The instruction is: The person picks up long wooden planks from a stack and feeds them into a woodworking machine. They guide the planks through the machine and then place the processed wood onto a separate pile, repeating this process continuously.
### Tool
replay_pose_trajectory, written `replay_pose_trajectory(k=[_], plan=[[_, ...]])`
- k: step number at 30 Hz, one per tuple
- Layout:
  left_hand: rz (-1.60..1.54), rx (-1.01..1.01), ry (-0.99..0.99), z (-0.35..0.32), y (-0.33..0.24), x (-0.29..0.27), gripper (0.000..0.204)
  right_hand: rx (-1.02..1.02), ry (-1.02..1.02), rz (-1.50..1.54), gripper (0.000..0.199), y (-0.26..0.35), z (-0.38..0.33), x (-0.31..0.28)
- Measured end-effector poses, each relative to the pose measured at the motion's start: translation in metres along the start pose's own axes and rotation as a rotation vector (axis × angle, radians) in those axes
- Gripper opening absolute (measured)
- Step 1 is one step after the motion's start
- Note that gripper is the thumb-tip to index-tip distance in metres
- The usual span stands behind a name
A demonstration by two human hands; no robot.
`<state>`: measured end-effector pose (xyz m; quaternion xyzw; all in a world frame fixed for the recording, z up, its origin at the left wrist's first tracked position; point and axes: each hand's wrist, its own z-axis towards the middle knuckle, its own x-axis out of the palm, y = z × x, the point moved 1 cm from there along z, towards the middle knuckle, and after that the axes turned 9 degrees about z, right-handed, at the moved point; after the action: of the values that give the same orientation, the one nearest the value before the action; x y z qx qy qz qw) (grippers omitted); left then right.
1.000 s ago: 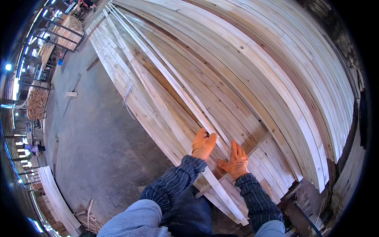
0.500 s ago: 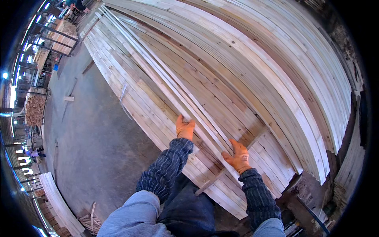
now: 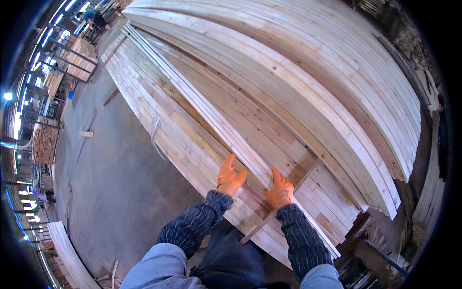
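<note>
I see both of my hands, in orange gloves, down on a big stack of long pale boards (image 3: 269,96) that runs away from me toward the upper left. My left hand (image 3: 229,177) lies with its fingers (image 3: 229,161) stretched out and spread, the palm flat on the top of the lower boards just left of a narrow strip (image 3: 192,98); it grips nothing that I can make out. My right hand (image 3: 279,190) sits just right of that same strip, near its close end, with the fingers curled down over the wood; whether they actually clasp the strip's edge or only press on it I cannot tell from this view. The narrow strip is a thin light slat lying lengthwise on the stack, passing between my two hands and reaching far up toward the far end of the pile. A short dark cross batten (image 3: 284,202) lies at an angle under my right wrist, poking out from between the board layers. My dark knitted sleeves (image 3: 192,226) come in from the lower edge. To the left lies the grey concrete floor (image 3: 110,183), with a small wood block (image 3: 87,134) on it and a curved plank (image 3: 70,253) near the lower left. Far off at the top left another person (image 3: 96,19) bends beside more stacked timber.
</note>
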<state>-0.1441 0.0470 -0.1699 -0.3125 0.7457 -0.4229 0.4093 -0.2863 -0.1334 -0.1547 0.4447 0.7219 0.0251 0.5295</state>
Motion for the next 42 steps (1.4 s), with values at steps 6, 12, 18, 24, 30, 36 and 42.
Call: replay_pose_trajectory(k=[6, 12, 18, 24, 30, 36, 42], plan=[[0.947, 0.681, -0.062, 0.012, -0.091, -0.115, 0.087, 0.072, 0.03, 0.067, 0.096, -0.034, -0.151, -0.044], [1.445, 0.972, 0.042, 0.098, -0.117, -0.185, 0.092, 0.183, -0.198, -0.055, 0.09, -0.129, -0.371, -0.075], [1.428, 1.327, 0.49, 0.127, -0.146, -0.183, 0.101, 0.265, -0.361, -0.179, 0.071, -0.172, -0.53, -0.111], [1.265, 1.454, 0.644, 0.058, -0.148, -0.13, 0.053, 0.481, -0.397, -0.17, 0.07, -0.191, -0.601, -0.093], [1.214, 1.548, 0.773, -0.031, -0.122, -0.102, 0.048, 0.77, -0.505, -0.397, 0.081, -0.242, -0.688, -0.06], [1.262, 1.513, 0.815, -0.183, -0.198, -0.057, 0.062, 0.868, -0.483, -0.196, 0.109, -0.247, -0.722, -0.083], [1.119, 1.553, 0.886, -0.333, -0.225, 0.057, 0.05, 0.563, -0.752, -0.126, 0.103, -0.222, -0.709, -0.087]])
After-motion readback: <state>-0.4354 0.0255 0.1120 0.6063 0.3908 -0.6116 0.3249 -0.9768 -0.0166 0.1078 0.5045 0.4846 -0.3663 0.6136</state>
